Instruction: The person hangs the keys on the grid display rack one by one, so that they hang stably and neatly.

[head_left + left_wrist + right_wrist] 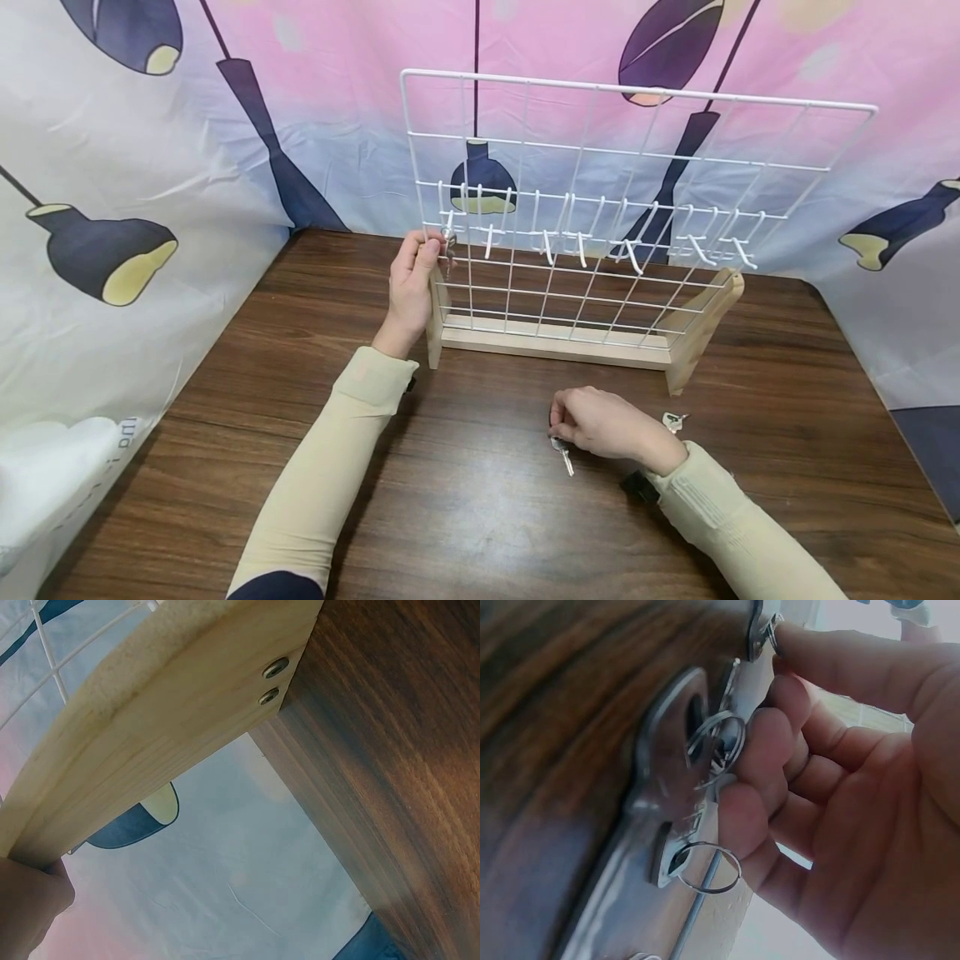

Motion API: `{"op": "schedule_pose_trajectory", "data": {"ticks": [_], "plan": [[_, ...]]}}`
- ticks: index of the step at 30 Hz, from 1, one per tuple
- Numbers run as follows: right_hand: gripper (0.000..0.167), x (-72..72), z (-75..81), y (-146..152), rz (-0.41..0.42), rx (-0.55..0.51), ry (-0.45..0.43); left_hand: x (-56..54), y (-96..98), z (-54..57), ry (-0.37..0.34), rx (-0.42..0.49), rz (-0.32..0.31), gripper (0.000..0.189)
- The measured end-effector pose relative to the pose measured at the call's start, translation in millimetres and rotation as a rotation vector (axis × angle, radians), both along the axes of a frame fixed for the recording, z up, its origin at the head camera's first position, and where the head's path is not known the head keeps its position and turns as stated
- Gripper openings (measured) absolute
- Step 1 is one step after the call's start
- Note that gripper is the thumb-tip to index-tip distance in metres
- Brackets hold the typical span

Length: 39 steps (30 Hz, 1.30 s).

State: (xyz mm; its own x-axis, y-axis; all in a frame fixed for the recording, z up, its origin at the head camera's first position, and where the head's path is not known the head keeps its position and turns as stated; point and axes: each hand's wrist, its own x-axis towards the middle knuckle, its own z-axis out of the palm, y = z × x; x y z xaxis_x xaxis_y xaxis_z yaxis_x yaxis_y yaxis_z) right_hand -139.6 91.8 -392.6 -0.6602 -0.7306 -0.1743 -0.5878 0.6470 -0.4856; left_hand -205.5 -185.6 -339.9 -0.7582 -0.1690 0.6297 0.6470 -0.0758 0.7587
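My left hand (411, 283) grips the upper part of the rack's left wooden upright (157, 712), beside a key (450, 243) hanging on the leftmost hook. The rack is a white wire grid (570, 292) on a pale wooden base. Low over the table in front of it, my right hand (603, 423) has its fingertips curled at a key (562, 457) with a ring. In the right wrist view a small split ring (774, 634) sits at the tip of a finger, and a large key (660, 742) and another ringed key (667, 855) appear beside the curled fingers.
Several white hooks (630, 254) jut forward along the grid. Behind my right wrist another key (672, 422) lies on the dark wooden table (480, 517). A patterned curtain (337, 108) stands behind the table. A white bulky thing (60, 458) sits at the far left.
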Motion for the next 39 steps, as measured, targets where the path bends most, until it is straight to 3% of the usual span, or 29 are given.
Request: {"op": "schedule_pose_trajectory", "data": {"ticks": [17, 22, 39], "plan": [[0.012, 1.1, 2.3, 3.5, 0.027, -0.049, 0.001, -0.6, -0.2, -0.7, -0.009, 0.017, 0.001, 0.019], [0.009, 1.7, 2.7, 4.2, 0.029, -0.055, 0.003, -0.4, -0.1, -0.3, -0.009, 0.011, 0.002, 0.026], [0.018, 3.6, 2.6, 5.5, 0.037, -0.046, 0.076, -0.2, -0.5, -0.6, -0.008, 0.0, 0.011, 0.017]]}}
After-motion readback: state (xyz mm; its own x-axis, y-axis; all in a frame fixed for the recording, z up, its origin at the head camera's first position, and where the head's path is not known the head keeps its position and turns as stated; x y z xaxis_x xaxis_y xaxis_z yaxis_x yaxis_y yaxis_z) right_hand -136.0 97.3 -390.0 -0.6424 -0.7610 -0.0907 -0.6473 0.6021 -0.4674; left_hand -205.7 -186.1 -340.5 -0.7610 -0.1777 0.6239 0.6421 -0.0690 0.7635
